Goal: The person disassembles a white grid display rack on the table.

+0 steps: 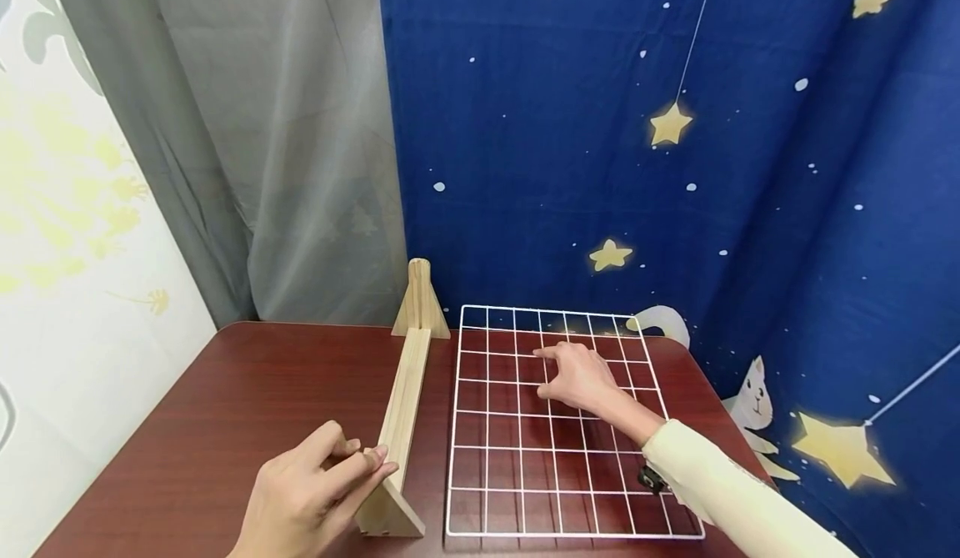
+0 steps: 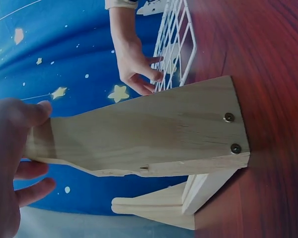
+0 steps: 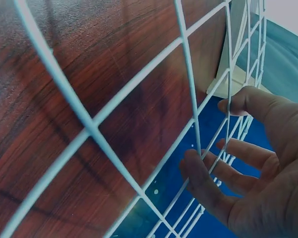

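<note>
A pale wooden stand [image 1: 405,391], two upright end pieces joined by a long low bar, stands on the table. My left hand [image 1: 303,487] pinches the narrow top of its near end piece [image 2: 139,131], thumb on one side and fingers on the other. Two screw heads show low on that piece. To the right is a white wire grid panel [image 1: 520,448], its far edge raised above the table. My right hand [image 1: 581,374] holds the panel's wires, its thumb and fingers [image 3: 208,186] bent among them; the exact contact is partly hidden.
Both things are over a dark red-brown wooden table [image 1: 247,408]. Behind it hang a blue star-patterned curtain [image 1: 525,166] and a grey curtain [image 1: 315,166]. A pale patterned surface [image 1: 75,233] is at the left. The panel casts shadows on the tabletop.
</note>
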Demonstrator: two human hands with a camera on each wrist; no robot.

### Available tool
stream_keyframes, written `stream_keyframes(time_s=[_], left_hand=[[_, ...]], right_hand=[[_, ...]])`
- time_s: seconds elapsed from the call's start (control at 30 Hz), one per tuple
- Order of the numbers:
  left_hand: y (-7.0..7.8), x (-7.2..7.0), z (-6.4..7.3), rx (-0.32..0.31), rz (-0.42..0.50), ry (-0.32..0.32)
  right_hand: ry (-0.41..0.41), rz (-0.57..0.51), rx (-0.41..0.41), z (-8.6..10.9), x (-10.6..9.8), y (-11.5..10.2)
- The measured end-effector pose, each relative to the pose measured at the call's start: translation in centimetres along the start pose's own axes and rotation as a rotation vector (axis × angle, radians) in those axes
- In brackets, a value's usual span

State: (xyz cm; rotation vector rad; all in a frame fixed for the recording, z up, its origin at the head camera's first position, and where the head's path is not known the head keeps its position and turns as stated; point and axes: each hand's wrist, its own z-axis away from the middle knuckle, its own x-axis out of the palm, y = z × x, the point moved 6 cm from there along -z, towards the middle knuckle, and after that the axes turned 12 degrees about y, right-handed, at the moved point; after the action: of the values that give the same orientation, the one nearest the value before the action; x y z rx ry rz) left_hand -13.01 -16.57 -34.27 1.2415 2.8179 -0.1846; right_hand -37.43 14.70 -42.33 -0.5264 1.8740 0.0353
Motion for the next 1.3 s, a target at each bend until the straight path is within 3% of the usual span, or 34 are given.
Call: stream_keyframes(time_s=[0.17, 0.3, 0.47, 0.77, 0.9, 1.03, 1.3], left_hand=[[1.2, 0.1, -0.5, 0.137, -0.139, 0.119], [1.7, 0.1, -0.4, 0.165, -0.211, 0.181], [1.6, 0.0, -0.3, 0.152, -0.201, 0.185], [-0.1, -1.0, 0.6, 0.033, -0.108, 0.143], [-2.0, -1.5, 0.9, -0.038, -0.132, 0.095], [-4.9, -1.6, 2.3, -0.153, -0.160, -0.006], [-11.5, -1.7, 6.8, -0.419, -0.322, -0.333]], right_hand=[[-0.043, 0.026, 0.017, -0.5, 1.0, 0.0], [-0.082, 0.044, 0.030, -0.9, 2.0, 0.1], [-0.115, 0.054, 0.042, -1.2, 3.1, 0.5], [-0.131, 0.072, 0.080, -1.4, 4.4, 1.3], [-0.124, 0.066, 0.082, -1.6, 4.7, 1.6], [-0.122, 0.063, 0.081, -1.7, 4.8, 1.8], [-0.118, 0.029, 0.073, -1.7, 5.5, 1.6]])
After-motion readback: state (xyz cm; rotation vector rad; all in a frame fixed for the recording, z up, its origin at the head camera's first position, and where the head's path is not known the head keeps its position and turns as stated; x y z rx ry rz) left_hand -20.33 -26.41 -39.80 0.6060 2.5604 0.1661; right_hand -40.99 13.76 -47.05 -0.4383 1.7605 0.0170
